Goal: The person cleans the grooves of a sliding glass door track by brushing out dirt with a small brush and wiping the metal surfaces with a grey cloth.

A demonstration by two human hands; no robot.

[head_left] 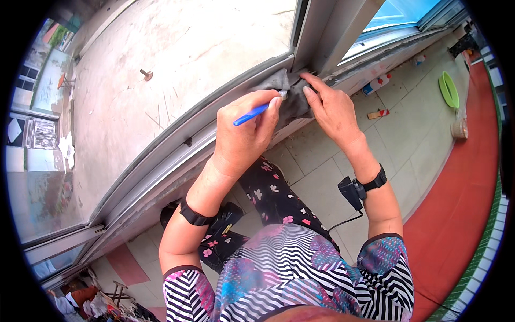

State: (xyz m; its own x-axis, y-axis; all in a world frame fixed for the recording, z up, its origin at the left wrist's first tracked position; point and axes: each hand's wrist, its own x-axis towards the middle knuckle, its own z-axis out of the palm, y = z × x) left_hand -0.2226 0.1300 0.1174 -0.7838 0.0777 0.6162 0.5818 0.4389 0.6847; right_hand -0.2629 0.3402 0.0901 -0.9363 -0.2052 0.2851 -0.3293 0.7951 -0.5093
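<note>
My left hand (244, 129) is closed round a slim blue-handled brush (251, 115). Its pale tip (283, 94) touches or nearly touches a dark grey cloth (295, 102), which lies bunched on the window sill track at the foot of the upright frame post (327, 37). My right hand (333, 107) has its thumb and fingers on the right side of that cloth, pressing it against the frame corner. The ends of some right fingers are hidden by the cloth and the post. Black straps circle both my wrists.
The metal sliding-window track (161, 166) curves from lower left to the post. On the tiled floor to the right are a white bottle with a red and blue label (377, 84), a small wooden-handled brush (378, 114), a green basin (448, 89) and a red mat (450, 204).
</note>
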